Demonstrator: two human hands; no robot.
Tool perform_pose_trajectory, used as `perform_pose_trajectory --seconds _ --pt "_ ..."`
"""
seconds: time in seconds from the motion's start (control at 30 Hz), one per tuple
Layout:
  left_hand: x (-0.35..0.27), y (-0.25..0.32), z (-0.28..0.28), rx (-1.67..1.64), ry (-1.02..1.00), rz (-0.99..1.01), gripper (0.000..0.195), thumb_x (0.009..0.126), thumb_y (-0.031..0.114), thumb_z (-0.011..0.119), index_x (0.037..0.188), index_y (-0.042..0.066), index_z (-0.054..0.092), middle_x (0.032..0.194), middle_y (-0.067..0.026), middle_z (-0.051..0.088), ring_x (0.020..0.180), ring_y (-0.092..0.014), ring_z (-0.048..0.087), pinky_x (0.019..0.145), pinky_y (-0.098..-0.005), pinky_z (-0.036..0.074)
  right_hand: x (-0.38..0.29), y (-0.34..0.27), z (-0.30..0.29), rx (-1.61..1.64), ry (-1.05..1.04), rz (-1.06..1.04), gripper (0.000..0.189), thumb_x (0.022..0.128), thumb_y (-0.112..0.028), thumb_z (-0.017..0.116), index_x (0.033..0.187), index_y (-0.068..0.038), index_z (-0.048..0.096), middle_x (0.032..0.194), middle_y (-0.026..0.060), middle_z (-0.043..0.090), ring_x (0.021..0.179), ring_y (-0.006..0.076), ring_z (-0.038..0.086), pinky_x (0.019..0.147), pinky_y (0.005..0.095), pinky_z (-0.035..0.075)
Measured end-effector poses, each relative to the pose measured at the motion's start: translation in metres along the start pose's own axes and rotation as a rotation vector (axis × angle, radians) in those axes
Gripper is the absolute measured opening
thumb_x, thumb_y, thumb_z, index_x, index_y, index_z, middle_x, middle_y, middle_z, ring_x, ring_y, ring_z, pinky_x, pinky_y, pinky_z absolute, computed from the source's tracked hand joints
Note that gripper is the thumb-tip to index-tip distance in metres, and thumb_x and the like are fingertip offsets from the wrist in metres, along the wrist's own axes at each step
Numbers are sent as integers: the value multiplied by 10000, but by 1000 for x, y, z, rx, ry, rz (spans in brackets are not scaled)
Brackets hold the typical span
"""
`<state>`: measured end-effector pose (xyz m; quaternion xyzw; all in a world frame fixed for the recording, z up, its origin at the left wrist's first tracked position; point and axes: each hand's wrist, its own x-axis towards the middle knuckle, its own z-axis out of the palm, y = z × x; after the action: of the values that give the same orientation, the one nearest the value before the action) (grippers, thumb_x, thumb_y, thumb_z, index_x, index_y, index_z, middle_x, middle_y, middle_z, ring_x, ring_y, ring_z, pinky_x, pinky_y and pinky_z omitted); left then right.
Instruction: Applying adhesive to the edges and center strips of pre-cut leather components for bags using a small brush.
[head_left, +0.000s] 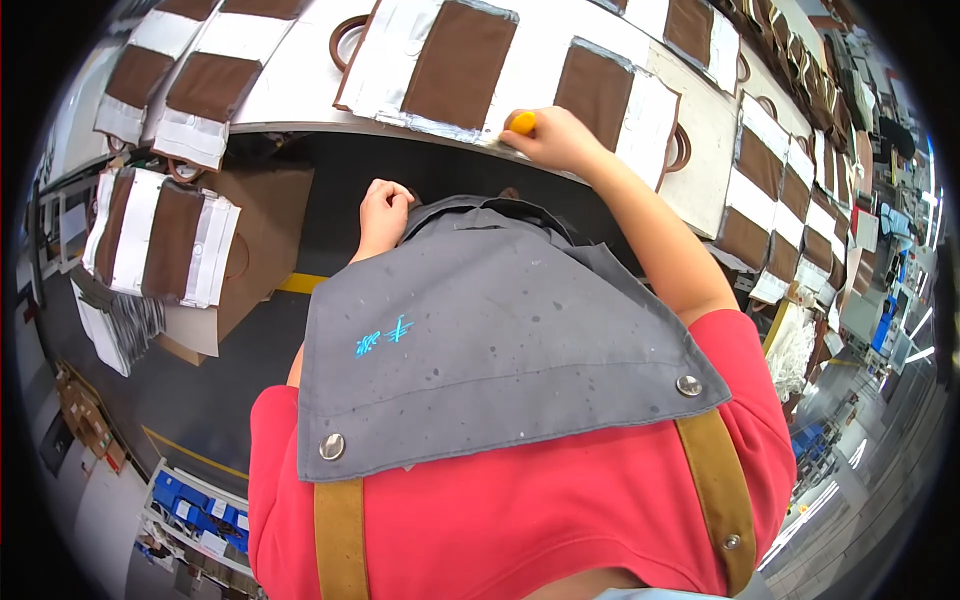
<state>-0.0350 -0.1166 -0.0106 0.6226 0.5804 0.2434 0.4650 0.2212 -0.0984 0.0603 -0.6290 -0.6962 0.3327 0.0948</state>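
My right hand (559, 139) grips a yellow-handled tool (523, 123), apparently a brush. Its pale lower end touches the near edge of a brown and white bag panel (525, 71). This panel lies flat on the white worktable (292, 90). Greyish smears, like glue, run along the borders of its brown patches (461, 64). Brown loop handles (679, 148) stick out from both of its ends. My left hand (384, 214) hangs before the table edge, beside my grey apron (480, 315). Its fingers are curled, and nothing shows in them.
Similar panels lie at the table's left (214, 86) and right (757, 161). A further panel (172, 240) rests on a stack beside a cardboard box (274, 217) at lower left. Blue bins (199, 506) fill a rack behind me. White strips (791, 349) hang at right.
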Motion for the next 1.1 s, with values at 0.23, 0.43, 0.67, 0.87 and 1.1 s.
perform_pose_trajectory --seconds 0.23,0.43,0.67,0.87,1.1 --pt "-4 4 -6 -21 -38 -13 153 633 -3 405 595 14 553 624 -56 476 535 -166 477 501 -259 366 28 -29 6 440 98 -107 214 767 -250 536 863 -62 568 646 102 562 572 191 532 539 264 412" --pt "-6 -6 -8 -89 -81 -125 180 581 -28 384 542 18 553 503 -73 484 447 -137 435 439 -257 334 52 -35 15 165 15 -193 198 761 -245 537 820 -58 571 633 92 571 554 202 537 558 273 425" --pt "-12 -15 -9 -73 55 -103 166 577 -69 366 566 13 509 534 -54 450 488 -120 412 458 -236 322 61 -40 -3 129 -14 62 293 707 -302 554 758 -16 585 626 135 569 605 231 568 582 294 442" --pt "-10 -23 -9 62 134 6 118 580 -92 372 617 18 392 597 -44 362 531 -122 352 492 -229 309 76 -52 30 308 66 -158 239 732 -289 550 776 -58 590 670 118 580 615 255 557 594 311 441" --pt "-11 -21 -10 -52 121 -216 81 611 -15 453 647 38 403 561 -22 380 508 -121 389 480 -252 345 59 -23 -8 61 -16 79 354 693 -333 554 709 19 586 622 151 574 579 254 567 571 317 449"
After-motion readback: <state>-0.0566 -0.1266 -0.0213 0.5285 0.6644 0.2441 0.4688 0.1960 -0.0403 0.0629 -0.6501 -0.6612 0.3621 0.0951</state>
